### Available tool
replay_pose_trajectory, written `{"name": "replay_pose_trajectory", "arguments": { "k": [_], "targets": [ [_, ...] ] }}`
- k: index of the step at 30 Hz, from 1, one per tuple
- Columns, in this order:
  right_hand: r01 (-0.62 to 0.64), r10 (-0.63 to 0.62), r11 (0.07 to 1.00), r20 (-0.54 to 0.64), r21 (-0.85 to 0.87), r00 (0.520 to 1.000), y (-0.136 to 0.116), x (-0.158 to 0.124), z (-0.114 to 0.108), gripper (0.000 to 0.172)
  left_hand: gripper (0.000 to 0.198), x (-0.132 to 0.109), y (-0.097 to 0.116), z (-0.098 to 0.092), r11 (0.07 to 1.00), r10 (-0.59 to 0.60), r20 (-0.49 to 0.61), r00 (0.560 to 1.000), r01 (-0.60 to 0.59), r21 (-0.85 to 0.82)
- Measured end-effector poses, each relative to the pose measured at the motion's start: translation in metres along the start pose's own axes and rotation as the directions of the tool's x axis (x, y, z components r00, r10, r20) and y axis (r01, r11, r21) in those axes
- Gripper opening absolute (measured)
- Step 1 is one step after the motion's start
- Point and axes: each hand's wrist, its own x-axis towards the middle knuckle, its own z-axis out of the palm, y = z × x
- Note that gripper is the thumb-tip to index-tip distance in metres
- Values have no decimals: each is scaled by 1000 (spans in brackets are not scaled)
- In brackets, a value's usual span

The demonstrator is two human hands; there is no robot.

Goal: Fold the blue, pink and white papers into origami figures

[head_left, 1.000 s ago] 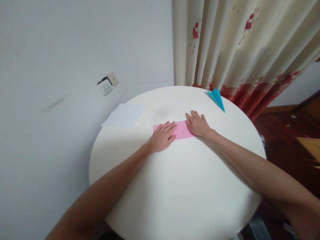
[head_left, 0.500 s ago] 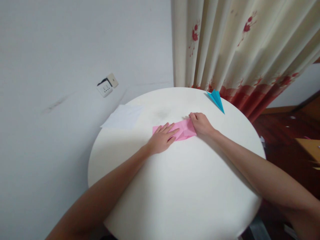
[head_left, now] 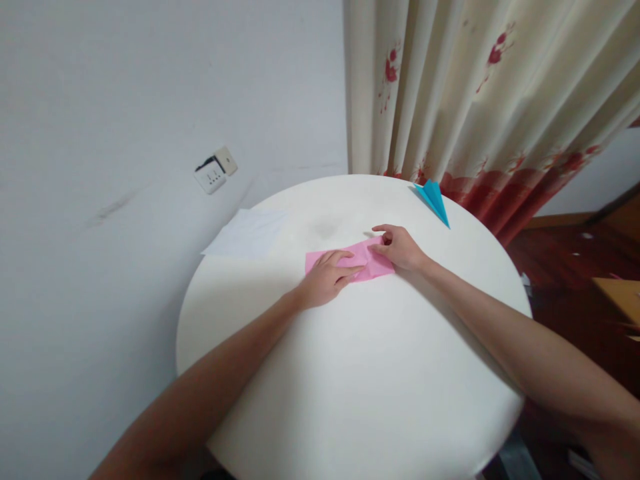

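Note:
A folded sheet of pink paper (head_left: pixel 376 269) lies on the round white table (head_left: pixel 350 373), with crease lines showing on its right part. My left hand (head_left: pixel 325 280) rests on the left part of the paper, fingers stretched out and pointing right. At the paper's right end is my right hand (head_left: pixel 400 247). Its thumb lies over the pink surface and its index finger reaches out past the far edge, with a gap between them. The other fingers of that hand are curled and partly hidden.
A blue paper plane (head_left: pixel 434 201) lies near the table's far right edge. White sheets (head_left: pixel 245 233) lie at the far left, their corner over the edge. Behind stand a wall with a socket (head_left: pixel 210 176) and a long curtain (head_left: pixel 450 87).
My right hand has loosened from the paper's right end, its thumb and index finger now apart. My left fingers have drawn closer together and shifted slightly right. The paper looks flatter at its near edge.

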Motion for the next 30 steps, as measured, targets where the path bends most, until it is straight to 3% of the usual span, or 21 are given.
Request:
{"name": "replay_pose_trajectory", "arguments": {
  "k": [2, 5, 9, 12, 15, 18, 21, 22, 26, 30],
  "targets": [
    [26, -26, 998, -11, 52, 1000, -4, -2, 1, 44, 37, 1, 1, 0, 1000, -15, -21, 1000, 14, -9],
    [85, -86, 989, 3, 121, 996, -14, -7, 0, 22, 34, 4, 0, 3, 995, -49, -89, 995, 41, -92],
    [202, -223, 967, 137, 153, 965, -33, -18, -5, 33, 32, 9, -6, 4, 919, -248, -210, 946, 160, -361],
    [306, -328, 945, 329, 119, 885, -41, -24, -7, 45, 30, 11, -8, 3, 860, -366, -230, 901, 234, -454],
    [405, -400, 911, 429, 85, 810, -39, -25, -4, 48, 30, 10, -6, 3, 908, -318, -279, 906, 207, -364],
    [457, -439, 887, 435, 68, 786, -32, -23, 1, 34, 37, 7, -3, 6, 973, -177, -222, 959, 138, -182],
    [444, -369, 892, 432, -84, 823, -28, -21, 5, 18, 47, 4, -1, 8, 992, -128, -55, 990, 129, 5],
    [416, -316, 893, 422, -170, 850, -27, -21, 5, 21, 51, 3, 0, 8, 989, -139, -11, 990, 140, 53],
    [246, -65, 867, 391, -433, 918, -22, -19, -2, 69, 60, 1, 4, 5, 973, -190, 75, 979, 178, 146],
    [137, 132, 853, 463, -503, 876, -15, -13, -17, 94, 63, 0, 5, 3, 968, -197, 95, 976, 179, 176]
  ]
}}
